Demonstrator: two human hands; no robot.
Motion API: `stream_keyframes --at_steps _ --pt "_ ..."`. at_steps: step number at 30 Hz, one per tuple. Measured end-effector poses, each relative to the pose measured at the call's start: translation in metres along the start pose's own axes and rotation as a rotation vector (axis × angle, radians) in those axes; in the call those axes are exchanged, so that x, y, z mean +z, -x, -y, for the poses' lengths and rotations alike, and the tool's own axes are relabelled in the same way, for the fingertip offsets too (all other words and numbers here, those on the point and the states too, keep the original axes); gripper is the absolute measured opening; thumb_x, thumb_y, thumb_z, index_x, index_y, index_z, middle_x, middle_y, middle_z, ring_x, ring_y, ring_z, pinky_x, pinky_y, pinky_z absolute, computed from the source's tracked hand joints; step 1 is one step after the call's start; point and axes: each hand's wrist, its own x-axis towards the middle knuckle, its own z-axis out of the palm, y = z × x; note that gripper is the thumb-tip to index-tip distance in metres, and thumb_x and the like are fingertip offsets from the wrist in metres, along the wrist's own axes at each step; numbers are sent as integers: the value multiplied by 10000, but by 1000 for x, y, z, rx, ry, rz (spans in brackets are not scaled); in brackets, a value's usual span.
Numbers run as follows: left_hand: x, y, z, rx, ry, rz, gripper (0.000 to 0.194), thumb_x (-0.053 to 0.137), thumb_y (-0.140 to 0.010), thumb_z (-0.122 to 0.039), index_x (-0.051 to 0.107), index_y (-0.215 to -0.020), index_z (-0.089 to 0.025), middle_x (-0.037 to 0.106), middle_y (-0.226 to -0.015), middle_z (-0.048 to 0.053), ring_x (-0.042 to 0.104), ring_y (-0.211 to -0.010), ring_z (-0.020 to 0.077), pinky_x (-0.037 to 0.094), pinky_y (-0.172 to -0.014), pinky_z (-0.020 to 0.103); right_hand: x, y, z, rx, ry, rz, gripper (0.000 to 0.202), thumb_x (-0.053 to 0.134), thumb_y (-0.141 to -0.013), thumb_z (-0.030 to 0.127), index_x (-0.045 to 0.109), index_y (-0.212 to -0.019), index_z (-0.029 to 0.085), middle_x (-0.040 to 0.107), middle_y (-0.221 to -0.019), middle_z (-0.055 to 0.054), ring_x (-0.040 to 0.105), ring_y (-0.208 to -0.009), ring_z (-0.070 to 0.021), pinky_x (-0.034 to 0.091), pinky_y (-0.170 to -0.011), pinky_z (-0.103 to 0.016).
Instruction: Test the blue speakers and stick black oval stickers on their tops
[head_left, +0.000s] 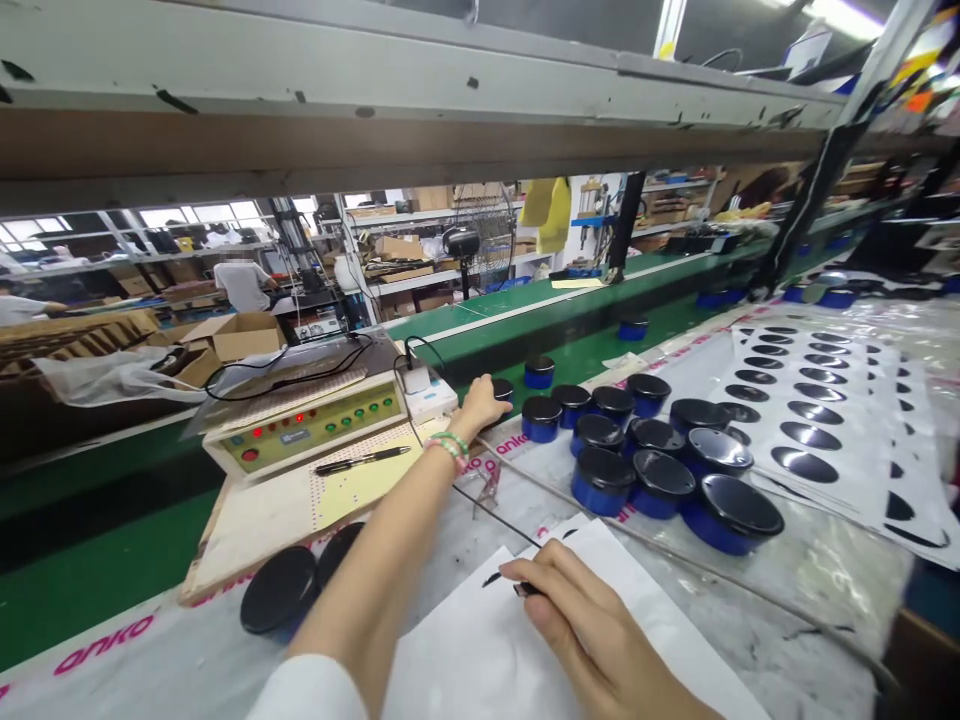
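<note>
My left hand (482, 405), a beaded bracelet on its wrist, reaches forward with its fingers closed round a black-topped round container (500, 390) at the edge of the green belt. My right hand (581, 625) is near the front, above white sheets (465, 640), pinching a small black tool (526, 590). A thin black cord (495, 515) leads toward that hand; most of the tool is hidden. Several blue containers with shiny black tops (602, 480) stand grouped right of my left hand. Another dark round container (281, 590) is beside my left forearm.
A control box (300, 425) with lit indicators stands left, a pen (362, 460) before it. Sheets of black oval stickers (810, 410) lie right. The green conveyor (480, 310) runs behind, under an overhead beam (420, 90). A rod (675, 560) crosses the plastic-covered table.
</note>
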Motion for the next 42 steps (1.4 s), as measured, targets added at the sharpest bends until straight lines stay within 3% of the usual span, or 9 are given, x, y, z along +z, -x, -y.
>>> stream_keyframes --at_steps 4,8,12,15,20,24,31,37,42 --pt "-30 40 -9 -16 276 32 380 599 -883 -329 536 -1215 -155 575 -1221 90 604 -1039 235 530 -864 411 -6 1 2 21 -91 -105 301 376 -967 157 539 -1204 246 554 -879 -40 587 -816 -149 504 -723 -242" --pt "-72 130 -25 -34 559 100 383 525 -906 -380 532 -1225 -169 623 -1213 96 627 -1063 217 553 -872 351 -11 -1 10 -28 -109 -217 302 412 -961 160 561 -1213 236 566 -884 -46 587 -788 -148 505 -680 -229" --pt "-90 214 -23 -386 1140 -32 338 596 -832 -318 610 -1093 -104 673 -1137 143 672 -997 250 582 -801 325 -12 -10 32 -82 -62 -218 240 477 -947 168 603 -1142 228 588 -840 -30 583 -737 -133 495 -625 -208" --pt "-87 245 -11 -484 1328 8 443 588 -830 -419 616 -1096 -66 668 -1140 181 701 -921 258 581 -674 248 -8 -21 54 -135 5 -195 145 504 -949 215 626 -1026 212 601 -772 -15 574 -683 -133 492 -645 -239" --pt "-84 257 2 -417 1405 107 398 720 -760 -438 681 -991 -118 740 -896 91 721 -737 179 559 -637 189 4 -36 77 -200 46 -162 109 509 -942 193 617 -953 207 579 -742 -10 533 -675 -138 459 -621 -254" --pt "-89 261 1 -382 1427 142 347 636 -830 -428 699 -962 -114 741 -911 104 718 -792 194 556 -719 229 10 -39 84 -204 66 -146 130 496 -931 137 609 -966 191 556 -736 -21 513 -677 -150 450 -616 -264" --pt "-90 262 4 -357 1350 159 456 547 -842 -540 666 -981 -122 698 -942 106 702 -714 212 469 -512 205 11 -42 89 -207 136 -155 155 479 -915 112 613 -890 187 561 -714 -26 502 -652 -154 430 -602 -283" --pt "-88 268 7 -21 810 31 550 757 -665 -555 571 -1030 -187 626 -914 45 605 -825 178 488 -728 256 13 -41 96 -280 421 -257 125 498 -881 90 592 -850 166 525 -640 -27 454 -617 -176 356 -618 -352" --pt "-93 273 5 245 214 -109 586 727 -702 -547 477 -1163 -284 580 -1009 31 601 -863 190 531 -746 294 23 -37 83 -219 202 -183 169 453 -890 48 559 -938 170 525 -710 -28 481 -672 -173 397 -614 -318"
